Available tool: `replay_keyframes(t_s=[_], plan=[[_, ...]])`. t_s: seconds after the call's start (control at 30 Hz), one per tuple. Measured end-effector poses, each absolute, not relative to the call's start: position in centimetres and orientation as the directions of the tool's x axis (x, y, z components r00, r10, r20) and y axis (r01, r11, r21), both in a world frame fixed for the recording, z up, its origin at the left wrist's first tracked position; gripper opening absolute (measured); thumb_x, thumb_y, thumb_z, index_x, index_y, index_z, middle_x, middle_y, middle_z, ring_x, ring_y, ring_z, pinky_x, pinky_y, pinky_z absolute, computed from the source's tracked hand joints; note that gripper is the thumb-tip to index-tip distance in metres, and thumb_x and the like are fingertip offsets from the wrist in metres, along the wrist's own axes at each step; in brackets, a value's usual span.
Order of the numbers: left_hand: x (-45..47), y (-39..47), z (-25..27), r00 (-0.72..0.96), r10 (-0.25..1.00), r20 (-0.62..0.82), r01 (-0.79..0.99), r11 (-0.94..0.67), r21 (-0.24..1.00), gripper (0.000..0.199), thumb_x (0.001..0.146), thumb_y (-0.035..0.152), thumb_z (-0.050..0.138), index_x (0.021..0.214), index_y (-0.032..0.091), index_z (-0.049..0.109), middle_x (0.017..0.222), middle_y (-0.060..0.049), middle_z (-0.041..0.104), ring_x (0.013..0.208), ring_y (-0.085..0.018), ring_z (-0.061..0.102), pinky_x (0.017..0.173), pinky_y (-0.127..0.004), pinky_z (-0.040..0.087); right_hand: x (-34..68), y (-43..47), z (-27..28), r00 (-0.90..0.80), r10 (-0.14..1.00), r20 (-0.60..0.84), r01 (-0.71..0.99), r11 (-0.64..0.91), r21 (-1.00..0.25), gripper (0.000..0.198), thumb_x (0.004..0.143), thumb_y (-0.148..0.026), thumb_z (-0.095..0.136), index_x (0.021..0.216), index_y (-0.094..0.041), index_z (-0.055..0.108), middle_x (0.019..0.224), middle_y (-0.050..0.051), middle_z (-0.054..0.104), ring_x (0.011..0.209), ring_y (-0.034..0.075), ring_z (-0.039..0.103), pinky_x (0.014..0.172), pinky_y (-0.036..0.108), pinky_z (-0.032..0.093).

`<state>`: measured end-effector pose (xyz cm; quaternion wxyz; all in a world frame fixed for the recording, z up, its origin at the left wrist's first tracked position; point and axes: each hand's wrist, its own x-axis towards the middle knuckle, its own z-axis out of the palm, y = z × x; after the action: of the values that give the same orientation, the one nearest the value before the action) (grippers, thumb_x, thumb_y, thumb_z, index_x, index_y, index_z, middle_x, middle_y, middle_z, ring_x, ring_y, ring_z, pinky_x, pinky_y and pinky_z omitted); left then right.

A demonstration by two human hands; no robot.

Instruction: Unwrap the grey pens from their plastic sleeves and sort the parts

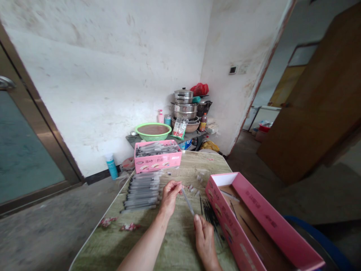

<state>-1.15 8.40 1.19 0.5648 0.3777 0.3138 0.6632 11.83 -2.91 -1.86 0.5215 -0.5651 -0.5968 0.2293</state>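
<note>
A translucent grey pen [188, 201] slants between my two hands over the table. My left hand [170, 196] pinches at its upper end; whether a small cap is in those fingers is hidden. My right hand [204, 235] is closed around the lower end, thumb on top. Left of my left hand lies a stack of grey pens [143, 190], side by side. Small clear caps [193, 189] are scattered just beyond the pen. Thin black refills [210, 212] lie in a loose pile next to my right hand.
A pink box full of pens [158, 162] stands at the table's far left. A long open pink box [225, 218], holding a few thin sticks, lies on the right. Behind the table [113, 241] are a green basin [153, 137] and stacked steel pots [184, 109].
</note>
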Motion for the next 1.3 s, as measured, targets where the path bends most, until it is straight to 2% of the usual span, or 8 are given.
replay_keyframes(t_s=[0.27, 0.47, 0.63, 0.73, 0.97, 1.1, 1.2, 1.3], plan=[[-1.0, 8.5, 0.1, -0.081, 0.987, 0.142, -0.46, -0.163, 0.873, 0.031, 0.07, 0.039, 0.073, 0.084, 0.013, 0.061, 0.063, 0.001, 0.06, 0.052, -0.008, 0.051, 0.052, -0.019, 0.039, 11.8, -2.6, -1.9, 0.179, 0.939, 0.294, 0.381, 0.209, -0.901, 0.044, 0.093, -0.049, 0.035, 0.06, -0.021, 0.038, 0.055, -0.005, 0.034, 0.053, 0.012, 0.035, 0.052, 0.024, 0.025], [-1.6, 8.5, 1.7, -0.02, 0.989, 0.148, -0.395, -0.144, 0.907, 0.042, 0.065, 0.044, 0.074, 0.09, 0.015, 0.059, 0.063, 0.002, 0.059, 0.05, -0.009, 0.052, 0.048, -0.02, 0.041, 11.9, -2.5, -2.1, 0.177, 0.938, 0.298, 0.404, 0.207, -0.891, 0.043, 0.093, -0.05, 0.034, 0.061, -0.021, 0.038, 0.056, -0.005, 0.033, 0.054, 0.013, 0.036, 0.052, 0.024, 0.024], [-2.0, 7.9, 2.6, 0.058, 0.998, 0.037, -0.339, -0.015, 0.941, 0.052, 0.059, 0.045, 0.077, 0.095, 0.012, 0.059, 0.064, -0.001, 0.063, 0.047, -0.01, 0.053, 0.045, -0.021, 0.043, 11.9, -2.6, -1.9, 0.154, 0.936, 0.317, 0.415, 0.23, -0.88, 0.044, 0.093, -0.05, 0.034, 0.061, -0.02, 0.04, 0.057, -0.004, 0.035, 0.055, 0.013, 0.038, 0.054, 0.024, 0.026], [-2.3, 7.3, 2.3, 0.078, 0.997, 0.013, -0.333, 0.014, 0.943, 0.05, 0.059, 0.044, 0.076, 0.093, 0.012, 0.06, 0.065, -0.002, 0.064, 0.047, -0.01, 0.054, 0.044, -0.021, 0.042, 11.9, -2.8, -1.5, 0.143, 0.938, 0.317, 0.413, 0.234, -0.88, 0.044, 0.093, -0.049, 0.035, 0.062, -0.02, 0.043, 0.056, -0.004, 0.037, 0.055, 0.013, 0.039, 0.054, 0.024, 0.027], [-7.4, 7.2, 2.3, -0.241, 0.97, -0.005, -0.307, -0.071, 0.949, 0.051, 0.054, 0.043, 0.078, 0.091, 0.012, 0.062, 0.06, 0.001, 0.06, 0.046, -0.009, 0.053, 0.046, -0.021, 0.044, 11.9, -3.0, -1.2, 0.149, 0.939, 0.309, 0.379, 0.235, -0.895, 0.042, 0.092, -0.048, 0.039, 0.066, -0.018, 0.05, 0.058, -0.003, 0.039, 0.057, 0.014, 0.039, 0.054, 0.023, 0.028], [-10.9, 7.5, 2.4, -0.297, 0.955, 0.021, -0.243, -0.096, 0.965, 0.059, 0.054, 0.046, 0.076, 0.1, 0.011, 0.063, 0.063, 0.0, 0.061, 0.049, -0.01, 0.054, 0.048, -0.023, 0.045, 11.9, -2.9, -1.4, 0.147, 0.936, 0.321, 0.38, 0.247, -0.892, 0.041, 0.091, -0.048, 0.04, 0.064, -0.018, 0.047, 0.058, -0.003, 0.038, 0.059, 0.014, 0.039, 0.054, 0.023, 0.028], [-13.2, 7.9, 2.7, -0.339, 0.935, 0.104, -0.108, -0.149, 0.983, 0.059, 0.063, 0.045, 0.069, 0.112, 0.013, 0.06, 0.071, -0.002, 0.064, 0.059, -0.014, 0.059, 0.053, -0.025, 0.048, 11.9, -2.9, -1.3, 0.143, 0.937, 0.318, 0.379, 0.245, -0.892, 0.042, 0.091, -0.048, 0.04, 0.062, -0.019, 0.044, 0.058, -0.004, 0.036, 0.059, 0.013, 0.038, 0.054, 0.023, 0.027], [-15.3, 8.3, 3.6, -0.368, 0.88, 0.3, 0.158, -0.259, 0.953, 0.049, 0.077, 0.036, 0.056, 0.121, 0.017, 0.058, 0.077, -0.003, 0.066, 0.069, -0.017, 0.062, 0.065, -0.029, 0.05, 11.9, -2.9, -1.1, 0.137, 0.94, 0.312, 0.38, 0.241, -0.893, 0.042, 0.091, -0.048, 0.04, 0.063, -0.018, 0.045, 0.058, -0.004, 0.037, 0.059, 0.013, 0.039, 0.055, 0.023, 0.028]])
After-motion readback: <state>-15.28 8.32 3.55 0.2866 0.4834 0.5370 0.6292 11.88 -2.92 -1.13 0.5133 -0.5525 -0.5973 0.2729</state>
